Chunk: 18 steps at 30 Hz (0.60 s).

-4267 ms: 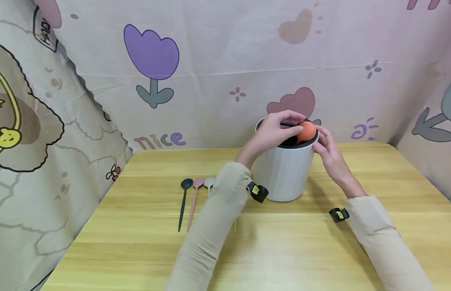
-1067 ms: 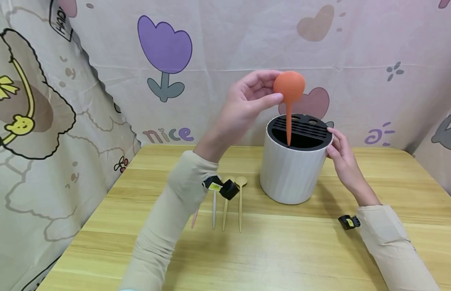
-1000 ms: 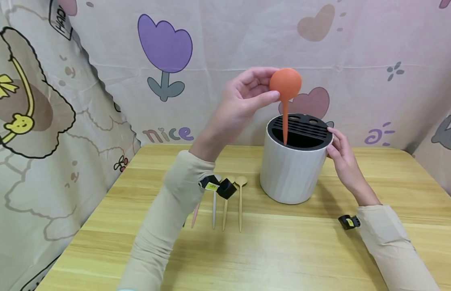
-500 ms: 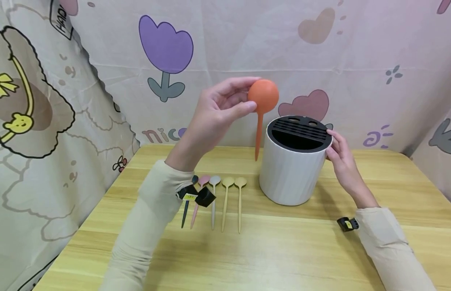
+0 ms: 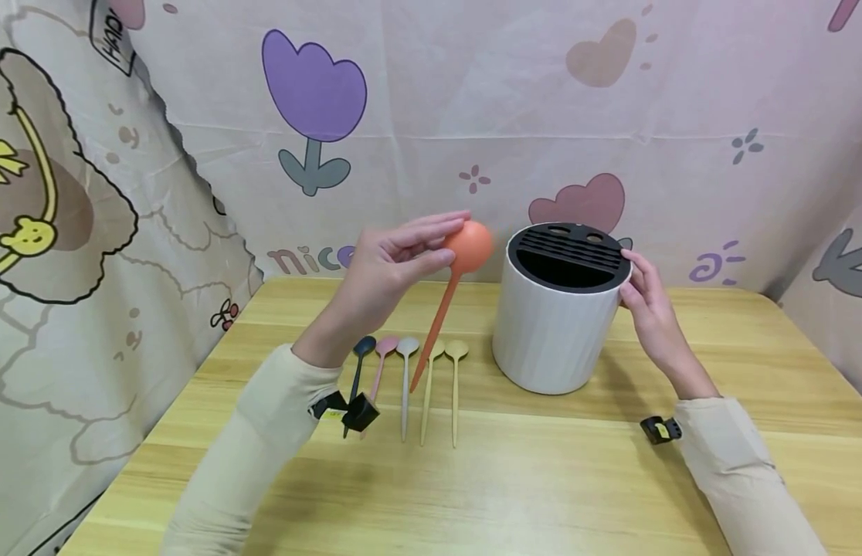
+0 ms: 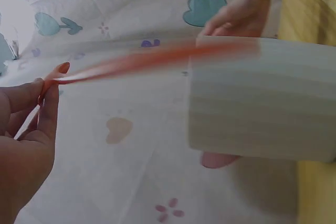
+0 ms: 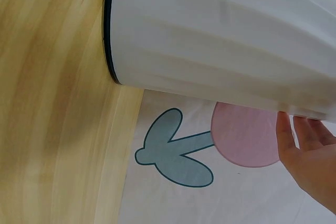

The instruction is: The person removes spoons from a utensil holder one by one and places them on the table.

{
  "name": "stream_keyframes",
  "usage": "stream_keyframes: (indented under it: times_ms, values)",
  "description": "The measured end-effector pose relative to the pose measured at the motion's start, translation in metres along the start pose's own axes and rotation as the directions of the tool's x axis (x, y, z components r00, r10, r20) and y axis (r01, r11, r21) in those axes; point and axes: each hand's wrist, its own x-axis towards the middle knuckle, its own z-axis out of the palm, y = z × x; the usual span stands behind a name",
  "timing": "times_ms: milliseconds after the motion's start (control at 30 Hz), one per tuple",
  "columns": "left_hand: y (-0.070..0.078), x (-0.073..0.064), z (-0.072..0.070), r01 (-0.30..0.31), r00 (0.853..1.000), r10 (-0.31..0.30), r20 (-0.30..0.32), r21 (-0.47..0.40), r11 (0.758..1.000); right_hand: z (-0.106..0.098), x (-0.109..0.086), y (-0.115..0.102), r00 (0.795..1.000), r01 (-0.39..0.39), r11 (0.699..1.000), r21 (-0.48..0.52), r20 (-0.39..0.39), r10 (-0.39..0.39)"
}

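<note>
An orange spoon (image 5: 468,247) with a round bowl and a tapering handle is in my left hand (image 5: 382,270), pinched by the bowl between thumb and fingers. It slants in the air, handle tip down to the left, overlapping the row of spoons in the head view; in the left wrist view the spoon (image 6: 157,60) is blurred. My right hand (image 5: 649,316) touches the upper right side of a white ribbed utensil holder (image 5: 552,340), fingertips at the rim. The holder stands upright with a black slotted lid (image 5: 573,247). In the right wrist view, fingertips (image 7: 284,121) rest against its wall.
Several spoons lie side by side on the wooden table (image 5: 542,479), left of the holder: a dark blue spoon (image 5: 364,347), a pink spoon (image 5: 385,346), a pale grey spoon (image 5: 406,347) and yellowish ones (image 5: 456,350). A patterned cloth (image 5: 431,93) hangs behind the table.
My left hand has lifted the orange spoon out of the holder, then moved it left and down, tilting its handle toward the spoons. The right hand has stayed at the holder's side.
</note>
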Motion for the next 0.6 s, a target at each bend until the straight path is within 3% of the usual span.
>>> stream_keyframes:
  times_ms: [133,300,500,600]
  values:
    - [-0.016,-0.013,-0.01,0.119,0.993,-0.118,-0.014,0.011,0.993,0.001,0.0,0.002,1.0,0.009,1.0,0.018,-0.001,-0.009]
    - [-0.034,-0.031,-0.026,0.257,0.966,-0.256,-0.032,0.017,0.966,0.002,0.001,0.003,1.0,0.013,1.0,0.02,0.001,-0.013]
    - [-0.052,-0.047,-0.045,0.328,0.943,-0.328,-0.063,0.0,0.945,0.0,0.001,0.002,1.0,0.017,0.999,0.034,-0.007,-0.017]
    - [-0.059,-0.054,-0.054,0.339,0.938,-0.339,-0.074,-0.01,0.941,0.0,0.001,0.003,1.0,0.029,0.998,0.05,-0.01,-0.028]
